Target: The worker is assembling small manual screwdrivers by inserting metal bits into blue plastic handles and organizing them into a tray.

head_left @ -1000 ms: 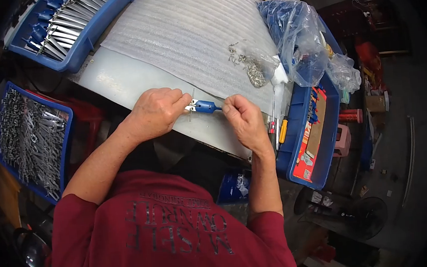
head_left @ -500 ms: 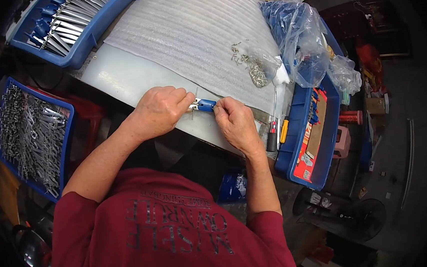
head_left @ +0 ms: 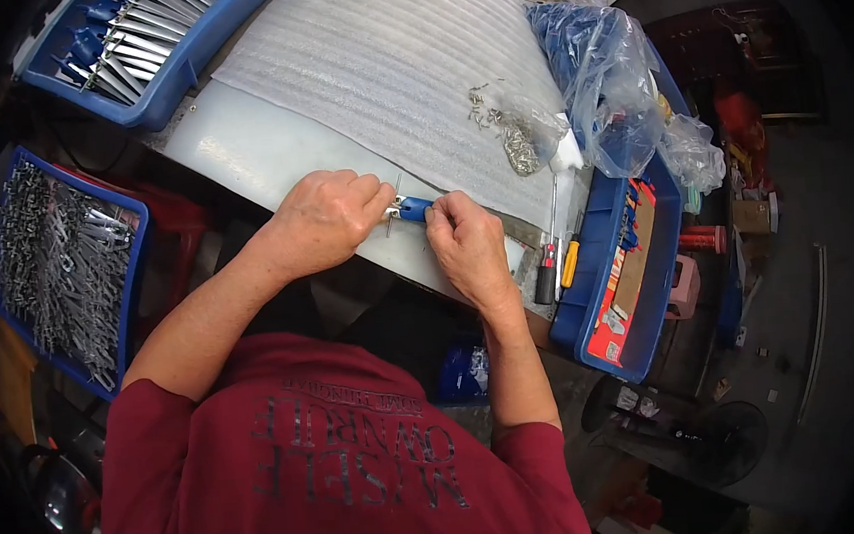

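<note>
Over the near edge of the table, my left hand is closed around the metal end of a small part with a blue plastic piece. A thin metal rod sticks out crosswise beside my left fingers. At the other end of the blue piece, my right hand pinches with thumb and forefinger. My palms hide most of the part, so its full shape cannot be made out.
White foam sheet covers the table. Small screws spill from a clear bag. Screwdrivers lie beside a blue bin at right. A blue crate of silver-and-blue pieces stands far left, above a tray of metal parts.
Both hands keep their hold on the blue-and-metal part. My left hand has shifted slightly to the right, closer to my right hand, and less of the blue piece shows between them.
</note>
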Demonstrator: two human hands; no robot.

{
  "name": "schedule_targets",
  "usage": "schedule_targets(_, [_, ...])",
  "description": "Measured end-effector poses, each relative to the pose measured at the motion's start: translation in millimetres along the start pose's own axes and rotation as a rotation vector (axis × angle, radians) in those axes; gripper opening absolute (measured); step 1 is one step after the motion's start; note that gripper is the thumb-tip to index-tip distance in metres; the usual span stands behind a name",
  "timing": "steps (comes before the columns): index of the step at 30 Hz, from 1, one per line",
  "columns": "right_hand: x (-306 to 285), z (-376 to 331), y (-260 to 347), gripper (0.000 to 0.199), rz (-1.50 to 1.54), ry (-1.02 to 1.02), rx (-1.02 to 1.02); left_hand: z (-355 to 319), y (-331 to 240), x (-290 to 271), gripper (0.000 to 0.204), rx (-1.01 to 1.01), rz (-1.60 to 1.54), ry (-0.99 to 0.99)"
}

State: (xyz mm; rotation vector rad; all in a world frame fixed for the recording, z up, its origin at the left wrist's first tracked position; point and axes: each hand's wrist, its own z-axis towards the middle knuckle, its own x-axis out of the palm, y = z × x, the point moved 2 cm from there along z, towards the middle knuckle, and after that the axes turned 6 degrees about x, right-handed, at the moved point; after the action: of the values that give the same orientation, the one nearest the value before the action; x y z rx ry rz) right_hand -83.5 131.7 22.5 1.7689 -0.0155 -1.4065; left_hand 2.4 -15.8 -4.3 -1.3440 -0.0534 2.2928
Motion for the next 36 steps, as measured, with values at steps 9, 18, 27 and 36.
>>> schedule_targets(9, [-6.4,1.4,-9.8,0.019,0.028,0.086,0.066,2.0,0.3,-0.2,0.013,-0.028,-0.009,0.011])
schedule_targets(18, [-13.8,-4.4,-2.4,0.021,0.022,-0.049,-0.073,0.7,0.6,-5.0,0.013,-0.03,-0.04,-0.012])
schedule_targets(27, [-13.6,-13.6,-3.8,0.024,0.347,0.134,-0.027,3.9,-11.2,-27.5,0.016,-0.022,-0.166,-0.006])
schedule_targets(36, [-16.7,-22.4,3.9,0.022,0.654,0.238,0.188,4.7,-17.0,-39.3,0.02,-0.012,-0.156,-0.012])
